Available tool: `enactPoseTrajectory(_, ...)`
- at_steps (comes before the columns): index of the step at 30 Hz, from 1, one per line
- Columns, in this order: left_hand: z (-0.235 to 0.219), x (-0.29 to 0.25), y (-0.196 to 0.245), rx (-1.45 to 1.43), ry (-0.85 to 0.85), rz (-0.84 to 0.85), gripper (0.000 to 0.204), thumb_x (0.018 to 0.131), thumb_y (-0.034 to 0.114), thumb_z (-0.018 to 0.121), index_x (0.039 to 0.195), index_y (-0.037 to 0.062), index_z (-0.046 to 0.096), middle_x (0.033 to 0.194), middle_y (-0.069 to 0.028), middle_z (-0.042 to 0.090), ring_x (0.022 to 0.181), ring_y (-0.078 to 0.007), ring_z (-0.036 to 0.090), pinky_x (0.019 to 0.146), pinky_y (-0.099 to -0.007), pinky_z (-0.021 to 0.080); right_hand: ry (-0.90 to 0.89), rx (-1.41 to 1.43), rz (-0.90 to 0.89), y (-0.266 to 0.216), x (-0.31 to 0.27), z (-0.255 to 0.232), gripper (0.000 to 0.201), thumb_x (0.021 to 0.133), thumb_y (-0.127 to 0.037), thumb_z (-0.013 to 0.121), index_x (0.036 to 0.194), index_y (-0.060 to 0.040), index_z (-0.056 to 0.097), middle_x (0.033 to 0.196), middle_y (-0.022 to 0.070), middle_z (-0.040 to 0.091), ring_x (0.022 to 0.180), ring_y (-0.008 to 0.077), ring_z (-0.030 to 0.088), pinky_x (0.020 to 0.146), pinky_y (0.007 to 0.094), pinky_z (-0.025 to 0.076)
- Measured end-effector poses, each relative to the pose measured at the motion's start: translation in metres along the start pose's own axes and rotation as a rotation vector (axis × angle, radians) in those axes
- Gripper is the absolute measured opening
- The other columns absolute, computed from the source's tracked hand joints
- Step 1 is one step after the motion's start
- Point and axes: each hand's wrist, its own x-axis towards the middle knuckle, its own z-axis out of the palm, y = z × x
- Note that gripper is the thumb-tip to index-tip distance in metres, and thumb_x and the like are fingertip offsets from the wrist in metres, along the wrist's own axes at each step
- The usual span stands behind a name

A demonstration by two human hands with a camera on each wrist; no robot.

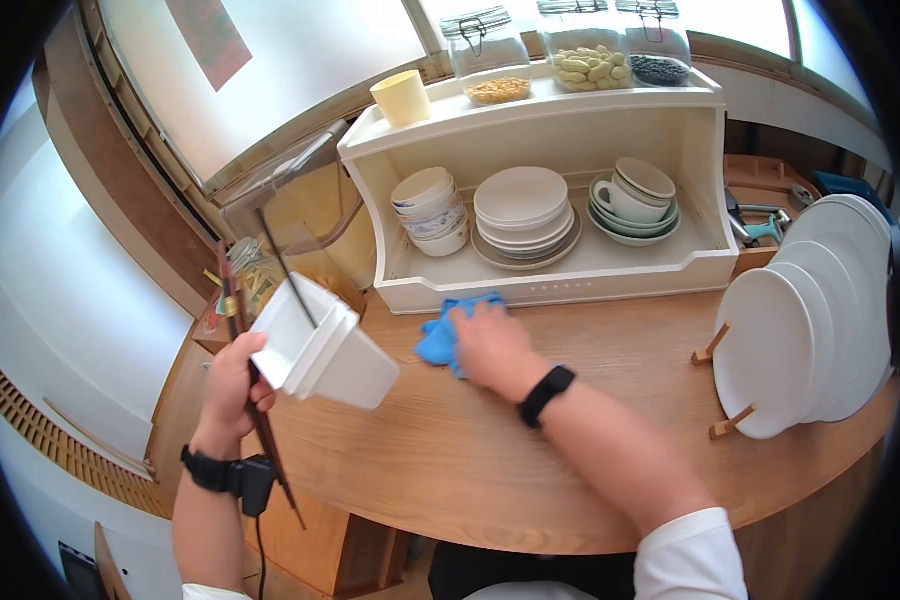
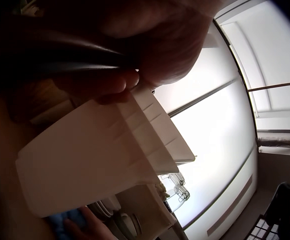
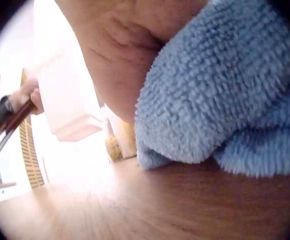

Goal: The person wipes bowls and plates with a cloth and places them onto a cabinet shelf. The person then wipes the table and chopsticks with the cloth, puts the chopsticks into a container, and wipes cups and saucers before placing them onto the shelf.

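Note:
My left hand [image 1: 235,390] grips a tilted white plastic container [image 1: 345,365], which looks like two nested tubs, together with dark chopsticks [image 1: 270,450] that run past the palm. Another thin dark stick [image 1: 288,270] leans out of the container's mouth. In the left wrist view the container [image 2: 85,160] hangs below the curled fingers, above the table. My right hand [image 1: 495,350] holds a crumpled blue cloth [image 1: 438,345] on the wooden tabletop, just in front of the white shelf. Up close in the right wrist view, the cloth [image 3: 200,100] has a fluffy pile and bunches under the hand.
Behind the cloth, the white shelf [image 1: 560,290] holds stacked bowls [image 1: 430,210], plates [image 1: 522,195] and cups [image 1: 638,195]. Glass jars [image 1: 585,65] and a yellow cup [image 1: 402,98] stand on top. At right, white plates [image 1: 770,350] stand in a wooden rack [image 1: 732,422].

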Motion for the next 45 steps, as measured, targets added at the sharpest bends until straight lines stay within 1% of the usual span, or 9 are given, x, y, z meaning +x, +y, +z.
enactPoseTrajectory(10, -0.047, -0.035, 0.028, -0.039, 0.005, 0.063, 0.041, 0.093, 0.034, 0.052, 0.102, -0.0054, 0.059, 0.055, -0.0034, 0.057, 0.035, -0.0102, 0.049, 0.030, -0.0209, 0.039, -1.032, 0.840, -0.886, -0.156, -0.024, 0.054, 0.060, 0.081, -0.024, 0.070, 0.136, -0.0077, 0.053, 0.122, 0.0190, 0.063, 0.110, 0.0364, 0.061, 0.094, 0.0420, 0.049)
enactPoseTrajectory(14, -0.050, -0.051, 0.039, -0.088, -0.091, 0.083, 0.048, 0.092, 0.034, 0.051, 0.119, -0.0060, 0.055, 0.082, -0.0121, 0.069, 0.051, -0.0159, 0.063, 0.044, -0.0241, 0.051, -0.771, 0.610, -0.310, -0.085, 0.046, 0.026, 0.055, 0.082, -0.021, 0.068, 0.133, -0.0069, 0.054, 0.126, 0.0224, 0.059, 0.117, 0.0365, 0.056, 0.096, 0.0433, 0.048)
enactPoseTrajectory(16, -0.044, -0.053, 0.035, -0.137, -0.037, 0.100, 0.049, 0.091, 0.030, 0.052, 0.125, -0.0059, 0.053, 0.100, -0.0153, 0.068, 0.082, -0.0228, 0.066, 0.074, -0.0323, 0.052, -0.231, 0.419, -0.056, -0.065, 0.060, 0.018, 0.047, 0.083, -0.020, 0.066, 0.127, -0.0071, 0.057, 0.120, 0.0217, 0.060, 0.110, 0.0399, 0.057, 0.093, 0.0461, 0.049)
enactPoseTrajectory(19, -0.047, -0.048, 0.028, -0.142, 0.014, 0.113, 0.050, 0.090, 0.028, 0.053, 0.127, -0.0060, 0.052, 0.108, -0.0166, 0.068, 0.096, -0.0259, 0.068, 0.088, -0.0357, 0.054, -0.143, 0.190, -0.166, -0.081, 0.029, 0.052, 0.041, 0.084, -0.022, 0.065, 0.123, -0.0086, 0.060, 0.116, 0.0203, 0.060, 0.106, 0.0419, 0.057, 0.092, 0.0478, 0.049)
enactPoseTrajectory(23, -0.044, -0.037, 0.021, -0.133, 0.006, 0.103, 0.050, 0.091, 0.030, 0.055, 0.124, -0.0065, 0.055, 0.107, -0.0166, 0.068, 0.093, -0.0253, 0.069, 0.084, -0.0347, 0.055, -0.867, 0.639, -0.768, -0.146, -0.009, 0.057, 0.046, 0.082, -0.021, 0.070, 0.124, -0.0054, 0.060, 0.116, 0.0202, 0.062, 0.111, 0.0387, 0.057, 0.097, 0.0438, 0.046)
enactPoseTrajectory(26, -0.041, -0.035, 0.021, -0.135, 0.006, 0.102, 0.051, 0.091, 0.032, 0.056, 0.124, -0.0070, 0.055, 0.107, -0.0170, 0.068, 0.092, -0.0255, 0.069, 0.083, -0.0350, 0.056, -1.267, 0.766, -0.846, -0.148, 0.000, 0.046, 0.054, 0.078, -0.022, 0.072, 0.127, -0.0046, 0.059, 0.121, 0.0206, 0.062, 0.115, 0.0357, 0.057, 0.098, 0.0417, 0.045)
enactPoseTrajectory(36, -0.075, -0.041, -0.008, -0.109, 0.062, 0.113, 0.051, 0.091, 0.031, 0.055, 0.121, -0.0097, 0.055, 0.105, -0.0179, 0.068, 0.091, -0.0249, 0.070, 0.082, -0.0345, 0.056, -0.349, -0.188, -0.374, -0.075, 0.037, 0.008, 0.036, 0.082, -0.016, 0.067, 0.114, 0.0011, 0.063, 0.098, 0.0225, 0.065, 0.098, 0.0403, 0.062, 0.085, 0.0425, 0.053)
enactPoseTrajectory(39, -0.085, -0.040, -0.016, -0.130, 0.096, 0.077, 0.050, 0.091, 0.029, 0.055, 0.121, -0.0102, 0.055, 0.105, -0.0180, 0.068, 0.091, -0.0246, 0.070, 0.081, -0.0342, 0.056, -0.470, -0.303, -0.503, -0.093, 0.051, -0.012, 0.044, 0.081, -0.016, 0.068, 0.117, 0.0068, 0.058, 0.097, 0.0234, 0.064, 0.098, 0.0418, 0.061, 0.085, 0.0424, 0.053)
enactPoseTrajectory(45, -0.100, -0.040, -0.036, -0.062, 0.217, 0.053, 0.031, 0.091, 0.029, 0.055, 0.087, -0.0014, 0.061, 0.057, -0.0020, 0.057, 0.037, -0.0072, 0.045, 0.035, -0.0213, 0.035, -0.016, 0.376, -0.050, -0.131, 0.139, 0.033, 0.094, 0.078, -0.030, 0.076, 0.145, 0.0096, 0.023, 0.128, 0.0300, 0.051, 0.116, 0.0468, 0.052, 0.098, 0.0456, 0.047)
